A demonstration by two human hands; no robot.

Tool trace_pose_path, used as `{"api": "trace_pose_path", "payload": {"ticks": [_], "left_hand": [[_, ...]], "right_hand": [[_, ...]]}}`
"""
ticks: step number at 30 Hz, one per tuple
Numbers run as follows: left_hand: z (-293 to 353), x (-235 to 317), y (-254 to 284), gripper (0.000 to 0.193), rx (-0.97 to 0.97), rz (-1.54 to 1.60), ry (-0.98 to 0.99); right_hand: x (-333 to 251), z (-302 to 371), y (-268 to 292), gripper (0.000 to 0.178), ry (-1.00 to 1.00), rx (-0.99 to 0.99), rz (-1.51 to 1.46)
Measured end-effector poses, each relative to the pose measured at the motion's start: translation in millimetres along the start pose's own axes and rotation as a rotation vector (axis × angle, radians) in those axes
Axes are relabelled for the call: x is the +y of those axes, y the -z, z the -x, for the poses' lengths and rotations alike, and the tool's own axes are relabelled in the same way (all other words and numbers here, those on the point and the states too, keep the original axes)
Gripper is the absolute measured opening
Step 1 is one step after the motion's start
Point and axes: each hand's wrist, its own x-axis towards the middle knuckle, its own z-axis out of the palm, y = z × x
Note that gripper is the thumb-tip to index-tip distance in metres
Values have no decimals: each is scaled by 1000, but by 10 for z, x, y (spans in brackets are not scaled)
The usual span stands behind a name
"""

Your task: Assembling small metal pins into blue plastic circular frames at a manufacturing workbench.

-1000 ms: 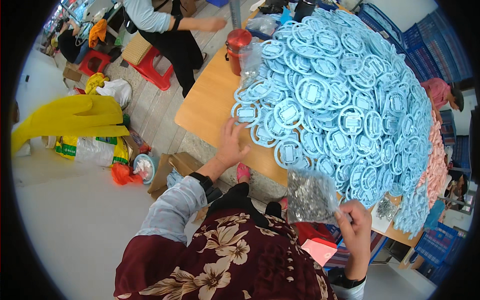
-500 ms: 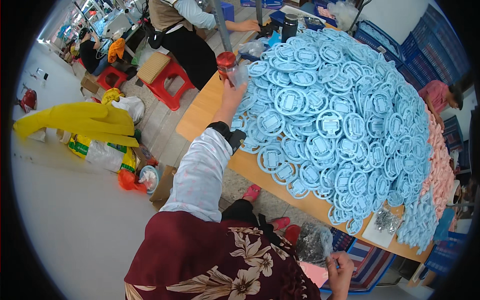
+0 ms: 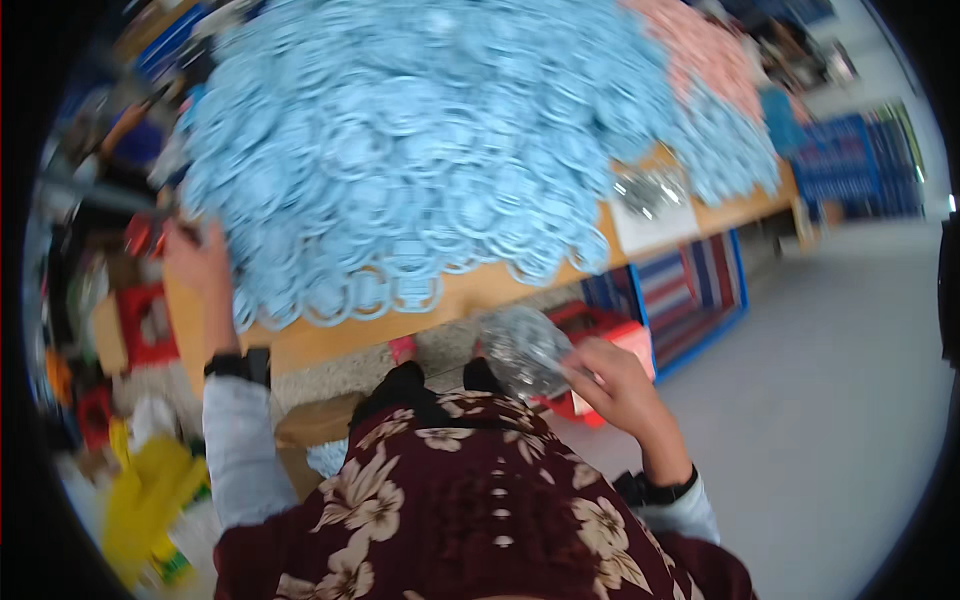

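Observation:
Toward the table's left end, my left hand (image 3: 200,262) is closed around a clear jar with a red lid (image 3: 143,236); motion blur softens the fingers, and the jar's body is mostly hidden. My right hand (image 3: 618,388), low in front of the table, pinches a clear plastic bag (image 3: 522,350) filled with small dark and silvery pieces. The bag hangs beside the table's front edge. A large heap of light blue ring-shaped plastic parts (image 3: 430,150) covers most of the wooden table (image 3: 460,297), close by my left hand.
Pink parts (image 3: 700,50) are heaped at the far right. Small metal pieces (image 3: 650,192) lie on a white sheet (image 3: 655,232) near the front edge. A blue-framed striped crate (image 3: 700,285) and a red stool (image 3: 590,325) stand below. A yellow cloth-like item (image 3: 150,490) is at lower left.
The view has swung to the right and blurred. My right hand has lifted the bag into fuller view, nearer the table's front edge. My left hand stays by the red-lidded jar.

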Motion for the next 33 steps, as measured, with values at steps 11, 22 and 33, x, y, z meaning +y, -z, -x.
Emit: {"api": "trace_pose_path", "payload": {"ticks": [11,22,33], "left_hand": [[1642,2603,225,116,-1620,982,-387],[2074,3763,-144,86,-1776,990,-324],[2280,4280,-141,82,-1457,967,30]], "right_hand": [[68,420,44,20,-171,177,-127],[830,241,616,15,34,114,-163],[1595,-135,1373,22,352,23,-229]]}}
